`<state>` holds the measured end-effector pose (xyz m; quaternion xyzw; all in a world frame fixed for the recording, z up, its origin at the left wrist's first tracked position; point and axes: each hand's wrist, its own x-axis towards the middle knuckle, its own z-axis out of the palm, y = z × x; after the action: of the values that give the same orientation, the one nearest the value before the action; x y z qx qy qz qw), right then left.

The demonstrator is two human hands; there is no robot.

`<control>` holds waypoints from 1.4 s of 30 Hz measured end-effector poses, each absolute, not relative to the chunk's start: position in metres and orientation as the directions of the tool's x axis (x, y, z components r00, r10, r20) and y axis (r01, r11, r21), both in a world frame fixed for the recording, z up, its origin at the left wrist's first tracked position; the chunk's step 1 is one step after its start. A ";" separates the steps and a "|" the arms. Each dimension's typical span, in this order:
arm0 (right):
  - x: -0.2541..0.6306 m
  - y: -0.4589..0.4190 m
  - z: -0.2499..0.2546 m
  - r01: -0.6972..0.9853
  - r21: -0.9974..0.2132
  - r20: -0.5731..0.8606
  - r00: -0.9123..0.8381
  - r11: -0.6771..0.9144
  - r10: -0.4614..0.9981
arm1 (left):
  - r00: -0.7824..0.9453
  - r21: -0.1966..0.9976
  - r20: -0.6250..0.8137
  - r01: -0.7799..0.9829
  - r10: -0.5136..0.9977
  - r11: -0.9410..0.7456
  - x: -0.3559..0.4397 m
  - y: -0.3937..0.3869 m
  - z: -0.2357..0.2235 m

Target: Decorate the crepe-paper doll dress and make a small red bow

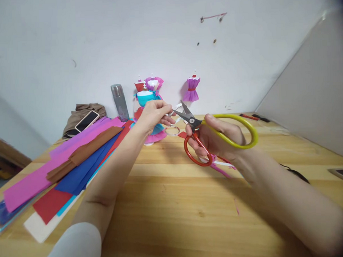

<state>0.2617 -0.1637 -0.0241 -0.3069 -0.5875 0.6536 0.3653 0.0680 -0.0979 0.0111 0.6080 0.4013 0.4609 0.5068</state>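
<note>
Holds open scissors by the handles in the right hand; pinches a white strip in the left hand. Reaches over a wooden table.

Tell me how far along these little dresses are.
Done, it seems: the purple dress by the wall, already belted in red. In hand: the right hand holds open scissors beside the left hand, which pinches what looks like a thin white strip. Probably left: the loose coloured sheets, though how many are needed doesn't show.
</note>
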 end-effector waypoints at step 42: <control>0.241 -0.152 -0.048 -0.395 -0.918 0.127 -0.367 -0.031 0.922 | 0.368 0.917 0.349 0.056 0.862 -0.396 0.073 -0.092 -0.004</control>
<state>0.2407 -0.1516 -0.0476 -0.2689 -0.4901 0.6657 0.4944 0.0727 -0.0919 -0.0040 0.6996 0.3280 0.4565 0.4411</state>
